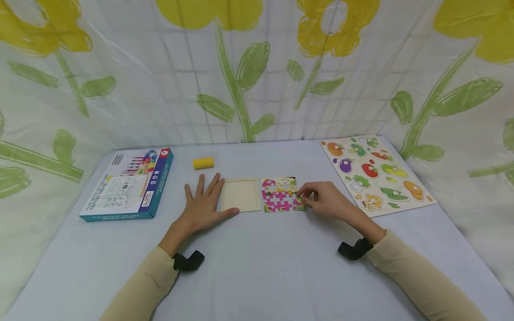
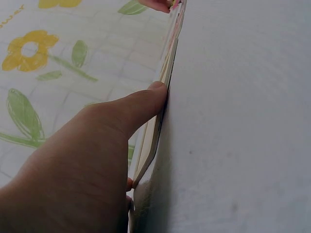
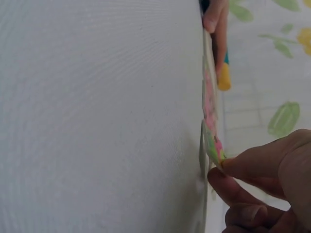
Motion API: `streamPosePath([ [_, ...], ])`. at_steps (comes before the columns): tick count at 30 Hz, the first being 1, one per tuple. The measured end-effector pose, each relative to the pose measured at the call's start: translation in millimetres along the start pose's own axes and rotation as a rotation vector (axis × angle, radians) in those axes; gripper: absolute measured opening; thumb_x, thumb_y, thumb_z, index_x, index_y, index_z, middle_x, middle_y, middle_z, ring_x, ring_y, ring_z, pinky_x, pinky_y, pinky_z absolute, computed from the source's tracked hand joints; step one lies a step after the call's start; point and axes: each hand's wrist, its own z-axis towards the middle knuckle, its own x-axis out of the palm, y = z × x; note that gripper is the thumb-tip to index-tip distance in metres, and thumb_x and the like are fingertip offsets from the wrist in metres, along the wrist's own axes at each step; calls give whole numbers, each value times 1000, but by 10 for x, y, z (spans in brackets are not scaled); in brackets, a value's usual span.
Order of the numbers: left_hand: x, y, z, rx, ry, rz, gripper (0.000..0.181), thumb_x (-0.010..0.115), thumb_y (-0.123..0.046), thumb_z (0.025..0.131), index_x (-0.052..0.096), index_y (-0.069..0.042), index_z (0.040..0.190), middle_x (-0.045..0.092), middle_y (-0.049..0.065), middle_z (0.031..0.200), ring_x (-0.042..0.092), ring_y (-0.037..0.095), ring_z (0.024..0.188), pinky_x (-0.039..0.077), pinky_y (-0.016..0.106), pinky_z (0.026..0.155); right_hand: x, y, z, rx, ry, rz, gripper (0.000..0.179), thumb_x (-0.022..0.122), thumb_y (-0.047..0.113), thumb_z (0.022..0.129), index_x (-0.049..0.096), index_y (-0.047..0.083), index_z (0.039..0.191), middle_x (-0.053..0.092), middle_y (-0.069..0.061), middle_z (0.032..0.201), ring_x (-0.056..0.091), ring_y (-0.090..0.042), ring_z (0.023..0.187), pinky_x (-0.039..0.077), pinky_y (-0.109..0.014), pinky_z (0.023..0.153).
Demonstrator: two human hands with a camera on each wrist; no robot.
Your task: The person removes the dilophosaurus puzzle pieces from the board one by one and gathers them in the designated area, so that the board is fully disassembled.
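Observation:
An empty wooden puzzle tray [image 1: 241,195] lies on the pale table, with an assembled pink, white and green jigsaw [image 1: 281,195] just to its right. My left hand [image 1: 205,203] lies flat on the table, fingers spread, its thumb touching the tray's [image 2: 163,92] left edge. My right hand [image 1: 321,198] pinches the jigsaw's right edge between thumb and fingers; in the right wrist view the jigsaw's [image 3: 214,143] near corner is lifted slightly off the table at my fingertips [image 3: 228,167].
A blue-edged game box [image 1: 127,185] lies at the left. A yellow cylinder [image 1: 203,163] sits behind the tray. A vegetable peg-puzzle board [image 1: 375,174] lies at the right. A flower-printed plastic sheet hangs behind and beside the table.

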Motion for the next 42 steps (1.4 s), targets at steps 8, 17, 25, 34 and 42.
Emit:
streamPosePath([
  [8,-2,-9,4,0,0,2,114,58,-79,89,18,-12,171,8,10,181,-10,49,166,-16,82,121,25,-2,17,-7,12,-15,16,73,12,99,79,11,113,76,-3,96,52,-12,70,42,-23,60],
  [17,6,-1,9,-2,1,5,114,58,-79,89,18,-12,171,8,10,181,-11,48,166,-16,82,121,22,15,43,-23,28,-22,17,71,11,100,79,11,115,75,-3,96,53,-12,70,43,-23,61],
  [25,6,-4,12,2,0,9,114,57,-80,89,18,-12,171,8,10,181,-10,49,166,-16,82,120,27,15,51,-37,28,-35,17,71,10,100,80,11,114,75,-2,97,53,-11,71,44,-23,61],
  [34,20,11,23,6,-3,16,114,57,-80,88,18,-11,171,8,9,181,-10,49,166,-15,83,120,33,-14,53,-40,28,-35,18,71,10,100,80,12,115,75,-2,97,53,-11,71,43,-23,61],
  [42,11,6,15,2,-2,12,114,57,-80,88,18,-11,171,8,9,181,-10,49,166,-16,82,120,45,-31,61,-40,34,-29,17,71,11,101,80,13,115,74,-2,98,53,-11,73,44,-23,63],
])
